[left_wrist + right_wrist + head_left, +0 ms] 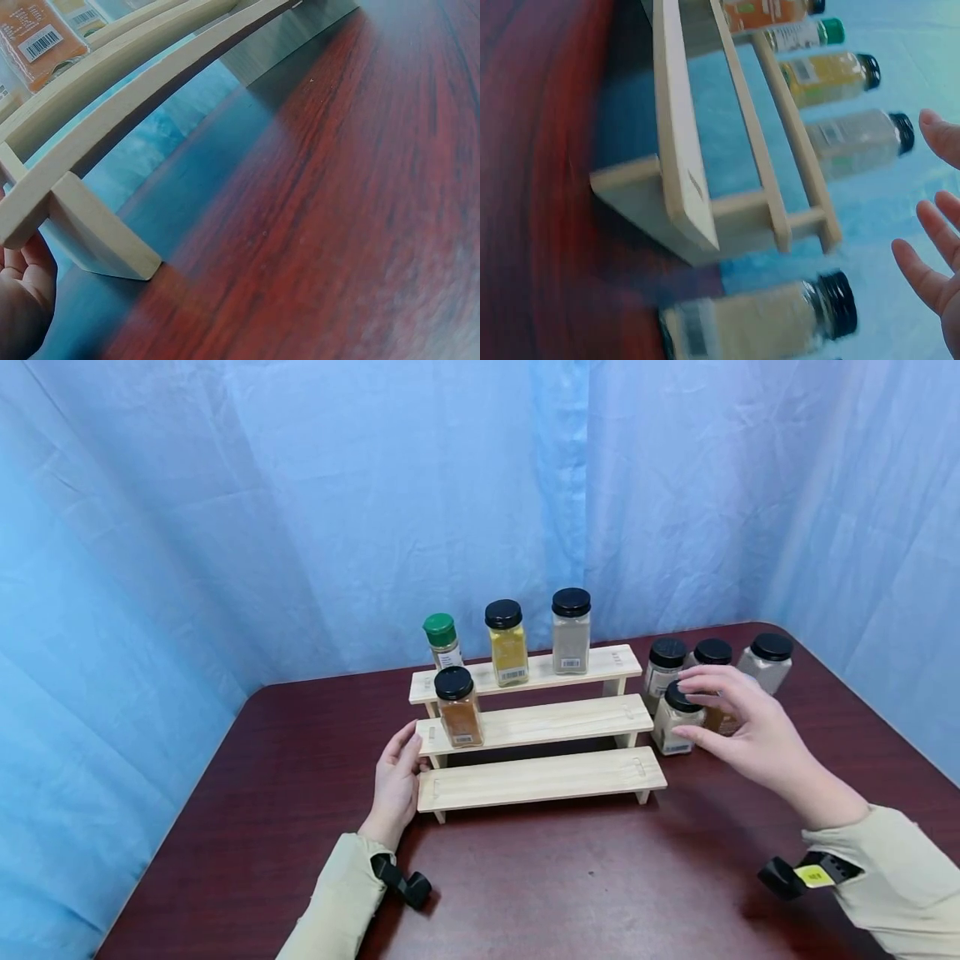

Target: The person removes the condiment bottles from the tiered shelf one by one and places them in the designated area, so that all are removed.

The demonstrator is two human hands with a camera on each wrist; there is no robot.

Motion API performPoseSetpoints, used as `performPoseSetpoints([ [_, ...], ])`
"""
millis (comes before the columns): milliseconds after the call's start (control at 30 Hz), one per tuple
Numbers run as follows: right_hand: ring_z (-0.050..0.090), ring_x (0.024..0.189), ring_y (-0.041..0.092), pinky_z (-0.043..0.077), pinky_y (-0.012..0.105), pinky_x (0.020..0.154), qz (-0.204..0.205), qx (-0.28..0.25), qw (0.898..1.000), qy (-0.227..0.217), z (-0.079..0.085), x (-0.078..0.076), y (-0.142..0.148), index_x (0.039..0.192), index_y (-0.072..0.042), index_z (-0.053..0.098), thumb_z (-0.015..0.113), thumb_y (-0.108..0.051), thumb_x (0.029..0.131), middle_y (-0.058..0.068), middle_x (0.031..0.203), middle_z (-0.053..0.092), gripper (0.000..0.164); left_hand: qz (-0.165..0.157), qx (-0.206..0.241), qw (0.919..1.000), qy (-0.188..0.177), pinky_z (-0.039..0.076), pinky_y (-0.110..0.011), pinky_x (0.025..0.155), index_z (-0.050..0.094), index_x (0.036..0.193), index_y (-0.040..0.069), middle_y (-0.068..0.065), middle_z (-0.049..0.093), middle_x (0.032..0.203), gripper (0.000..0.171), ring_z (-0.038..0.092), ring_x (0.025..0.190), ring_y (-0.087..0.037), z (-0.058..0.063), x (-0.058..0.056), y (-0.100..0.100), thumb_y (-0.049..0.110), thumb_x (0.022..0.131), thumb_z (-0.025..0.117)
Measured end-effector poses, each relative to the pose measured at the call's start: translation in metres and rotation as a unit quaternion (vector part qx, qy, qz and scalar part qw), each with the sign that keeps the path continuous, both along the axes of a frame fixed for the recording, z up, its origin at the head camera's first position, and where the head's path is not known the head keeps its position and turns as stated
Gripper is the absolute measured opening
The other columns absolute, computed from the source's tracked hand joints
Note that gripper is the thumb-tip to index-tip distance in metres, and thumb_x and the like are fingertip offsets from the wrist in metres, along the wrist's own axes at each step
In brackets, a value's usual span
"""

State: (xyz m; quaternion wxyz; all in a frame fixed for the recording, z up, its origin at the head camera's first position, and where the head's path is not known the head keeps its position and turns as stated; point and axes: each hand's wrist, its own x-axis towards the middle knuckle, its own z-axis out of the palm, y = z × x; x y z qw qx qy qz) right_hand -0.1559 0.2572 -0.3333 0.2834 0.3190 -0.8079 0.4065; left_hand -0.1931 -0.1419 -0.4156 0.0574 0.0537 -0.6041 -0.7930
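A three-step wooden rack (540,777) stands on the table. My left hand (396,781) holds its left end, fingers partly hidden behind the steps; the left wrist view shows this hand (26,292) at the bottom step's end. My right hand (750,739) is spread beside a jar of pale powder (675,722) with a black lid, right of the rack. In the right wrist view the fingers (922,277) are apart from that jar (750,322). An orange-brown spice jar (460,714) sits on the middle step's left end.
On the top step stand a green-capped bottle (442,639), a yellow spice jar (508,647) and a grey powder jar (572,635). More black-lidded jars, including a whitish one (767,664), cluster right of the rack. Blue curtains (375,510) hang behind the dark red table (570,877).
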Motion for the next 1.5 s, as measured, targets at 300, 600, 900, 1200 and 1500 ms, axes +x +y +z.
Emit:
performPoseSetpoints([
  [300,0.051,0.108,-0.004,0.044,0.008,0.088,0.031,-0.003,0.999,-0.033,-0.015,0.001,-0.031,0.109,0.006,0.059,0.078,0.022,0.057,0.008,0.118,0.055,0.058,0.002,0.008,1.0,0.003,0.039,-0.016,0.063,0.038,0.14,-0.003,0.007,0.056,0.103,0.044,0.046,0.069,-0.004,0.001,0.001,0.002,0.013,0.1,0.046],
  [600,0.05,0.109,-0.004,0.046,0.013,0.09,0.079,-0.006,0.995,-0.063,-0.02,-0.008,-0.058,0.111,0.007,0.058,0.076,0.017,0.066,0.021,0.115,0.053,0.049,0.004,0.009,0.9999,0.007,0.039,-0.016,0.063,0.038,0.14,-0.004,0.007,0.056,0.104,0.043,0.046,0.069,-0.004,0.0,-0.001,0.004,0.011,0.1,0.046],
  [900,0.057,0.107,0.017,0.052,0.037,0.088,0.092,0.012,0.99,-0.106,-0.018,-0.017,-0.09,0.117,0.002,0.057,0.076,0.005,0.074,0.017,0.122,0.053,0.047,0.005,0.005,0.9999,0.01,0.039,-0.016,0.063,0.038,0.14,-0.004,0.005,0.056,0.107,0.044,0.047,0.069,-0.003,-0.001,-0.003,0.004,0.012,0.1,0.045],
  [1200,0.053,0.114,0.029,0.047,0.043,0.096,0.095,0.02,0.982,-0.159,-0.005,-0.026,-0.12,0.13,-0.001,0.049,0.076,-0.005,0.078,0.015,0.13,0.048,0.058,0.018,-0.007,0.9997,0.018,0.04,-0.016,0.061,0.041,0.138,-0.004,0.008,0.059,0.098,0.042,0.048,0.068,-0.003,-0.004,-0.003,0.001,0.011,0.1,0.046],
  [1500,0.045,0.124,0.029,0.041,0.044,0.103,0.128,0.025,0.974,-0.185,0.008,-0.038,-0.151,0.138,-0.004,0.042,0.076,-0.009,0.079,0.014,0.137,0.042,0.069,0.018,-0.01,0.9996,0.017,0.04,-0.016,0.062,0.04,0.138,-0.005,0.008,0.058,0.099,0.042,0.048,0.069,-0.003,-0.004,-0.003,0.002,0.011,0.1,0.045],
])
